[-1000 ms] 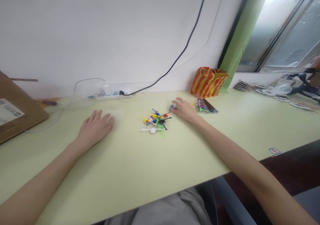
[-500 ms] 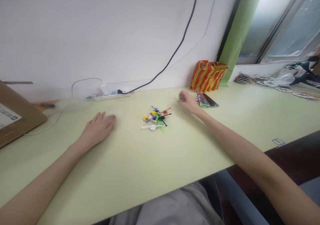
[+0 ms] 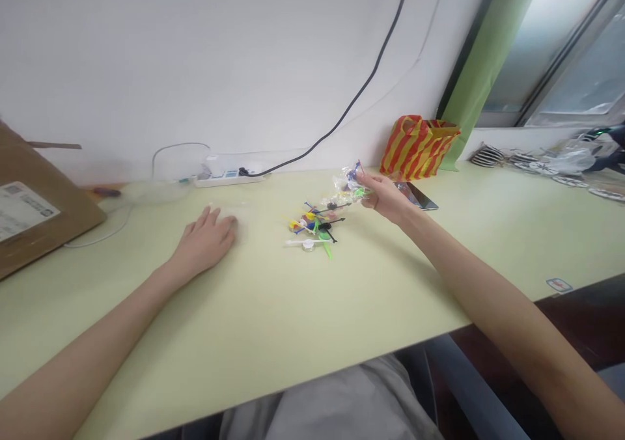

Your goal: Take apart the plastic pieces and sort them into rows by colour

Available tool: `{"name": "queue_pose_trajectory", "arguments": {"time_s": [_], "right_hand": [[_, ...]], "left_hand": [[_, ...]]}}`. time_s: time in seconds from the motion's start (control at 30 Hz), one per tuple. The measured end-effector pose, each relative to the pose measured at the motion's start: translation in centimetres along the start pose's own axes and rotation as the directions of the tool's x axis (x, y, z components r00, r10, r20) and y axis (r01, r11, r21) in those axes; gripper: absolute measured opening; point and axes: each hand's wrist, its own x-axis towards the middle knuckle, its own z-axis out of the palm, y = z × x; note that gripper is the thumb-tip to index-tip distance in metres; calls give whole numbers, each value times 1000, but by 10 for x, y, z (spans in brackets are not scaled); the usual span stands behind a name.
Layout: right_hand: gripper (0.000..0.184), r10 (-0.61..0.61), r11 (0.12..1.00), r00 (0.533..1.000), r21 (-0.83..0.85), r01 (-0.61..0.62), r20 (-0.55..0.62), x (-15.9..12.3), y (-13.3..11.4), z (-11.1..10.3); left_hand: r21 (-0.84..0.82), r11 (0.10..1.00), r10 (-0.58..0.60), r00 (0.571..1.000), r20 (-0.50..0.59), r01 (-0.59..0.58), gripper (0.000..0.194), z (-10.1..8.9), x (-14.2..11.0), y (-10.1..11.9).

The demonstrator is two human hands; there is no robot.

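Packet (image 3: pixel 352 183) (crinkly) between right fingers (image 3: pixel 372 187)

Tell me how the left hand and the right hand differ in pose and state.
The left hand lies palm down on the table; the right hand looks raised above it.
The left hand has its fingers loosely spread, with no grip visible; the right hand pinches a clear bag with coloured pieces inside.
Both are bare.
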Motion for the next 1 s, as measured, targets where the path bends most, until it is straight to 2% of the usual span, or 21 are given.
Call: {"name": "queue_pose_trajectory", "arguments": {"time_s": [0.2, 0.37, 0.6, 0.73, 0.83, 0.93, 1.0], "right_hand": [[44, 14, 981, 1000, -196, -14, 3, -5, -3, 5], [42, 1, 906, 1000, -424, -4, -8, 6, -12, 8], [24, -73, 732, 991, -669, 129, 112, 22, -64, 36], [15, -132, 723, 985, -669, 175, 114, 30, -89, 51], [11, -245, 738, 966, -631, 240, 81, 33, -108, 51], [13, -350, 745, 934, -582, 327, 77, 25, -129, 50], [15, -402, 759, 910, -520, 392, 101, 14, -136, 54]], "left_hand": [[-1, 999, 32, 999, -38, -32, 55, -1, -2, 3], [0, 999, 54, 997, -59, -54, 53, -5, -6, 9], [-11, 997, 72, 995, -66, -72, 54, -7, -8, 13], [-15, 997, 75, 993, -88, -77, 56, -9, -7, 12], [-87, 986, 122, 972, -202, -142, 52, -18, -8, 19], [-237, 942, 130, 910, -394, -237, 45, -34, -13, 38], [-384, 866, 109, 870, -482, -321, 39, -46, -20, 56]]}}
